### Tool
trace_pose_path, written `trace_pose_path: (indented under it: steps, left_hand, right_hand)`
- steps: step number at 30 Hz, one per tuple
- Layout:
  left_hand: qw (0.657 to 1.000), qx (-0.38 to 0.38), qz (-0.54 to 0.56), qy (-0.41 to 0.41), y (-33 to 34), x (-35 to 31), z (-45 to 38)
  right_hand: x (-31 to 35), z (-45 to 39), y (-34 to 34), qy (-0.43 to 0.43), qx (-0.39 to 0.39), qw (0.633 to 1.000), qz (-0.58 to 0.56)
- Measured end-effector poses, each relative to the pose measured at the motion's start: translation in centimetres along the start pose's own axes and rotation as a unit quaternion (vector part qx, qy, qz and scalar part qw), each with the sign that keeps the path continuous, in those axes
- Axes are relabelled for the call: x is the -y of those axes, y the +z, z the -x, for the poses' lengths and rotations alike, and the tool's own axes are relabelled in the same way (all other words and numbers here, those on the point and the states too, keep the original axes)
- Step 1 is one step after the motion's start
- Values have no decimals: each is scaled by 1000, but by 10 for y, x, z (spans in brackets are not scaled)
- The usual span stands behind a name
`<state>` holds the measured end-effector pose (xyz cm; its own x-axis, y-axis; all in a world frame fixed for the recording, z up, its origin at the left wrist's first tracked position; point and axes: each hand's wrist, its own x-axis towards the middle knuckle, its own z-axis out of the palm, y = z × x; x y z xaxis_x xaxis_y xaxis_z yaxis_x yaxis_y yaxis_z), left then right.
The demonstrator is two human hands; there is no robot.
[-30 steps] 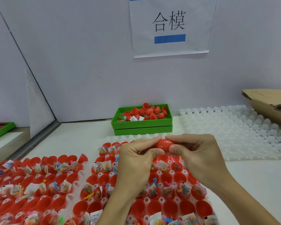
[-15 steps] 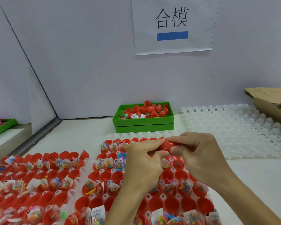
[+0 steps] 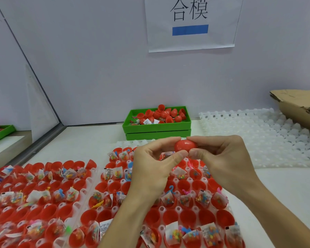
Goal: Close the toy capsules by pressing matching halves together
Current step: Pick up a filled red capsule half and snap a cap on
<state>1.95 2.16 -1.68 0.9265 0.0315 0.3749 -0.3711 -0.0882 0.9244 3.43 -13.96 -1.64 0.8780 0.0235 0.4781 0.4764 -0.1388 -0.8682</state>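
- A red capsule (image 3: 185, 146) sits in the air between both hands, above the far edge of the near tray (image 3: 170, 208), its two halves joined with a seam showing near its left end.
- The right hand (image 3: 224, 161) pinches the capsule's right end, forefinger on top and thumb below.
- The left hand (image 3: 150, 167) pinches the left end, forefinger curved over the top and thumb tip under it, touching the right thumb.
- The near tray is white with rows of cups; most hold open red halves (image 3: 168, 215), many with small toy packets (image 3: 203, 197) inside, some bare.
- A second tray (image 3: 43, 197) lies just left of it, filled the same way.
- Behind the hands, against the wall, a green bin (image 3: 157, 128) holds loose red halves and a few packets; it stands on another green bin.
- To the right lies an empty-cupped white tray (image 3: 268, 138), with a cardboard box (image 3: 299, 104) over its far corner.
- A paper sign (image 3: 191, 24) with black characters and a blue bar hangs on the wall.
- At far left, another green bin (image 3: 1, 132) shows partly.
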Motion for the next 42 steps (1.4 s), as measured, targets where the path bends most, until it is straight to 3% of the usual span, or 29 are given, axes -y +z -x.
trace_pose_path:
  steps: [7, 24, 32, 38, 42]
  left_hand:
    - [997, -57, -41, 20, 4, 3, 0]
    - [993, -25, -104, 57, 10, 8, 6]
    - [997, -11, -55, 57, -2, 0, -2]
    - [989, -34, -106, 101, 2, 3, 0]
    - [971, -51, -180, 147, 5, 7, 1]
  right_hand:
    - [-5, 5, 7, -34, 0, 997, 63]
    - [-8, 7, 7, -122, 34, 978, 163]
    - [-4, 5, 9, -26, 43, 998, 49]
    - [1, 7, 12, 35, 46, 998, -21]
    - [2, 9, 16, 49, 54, 997, -11]
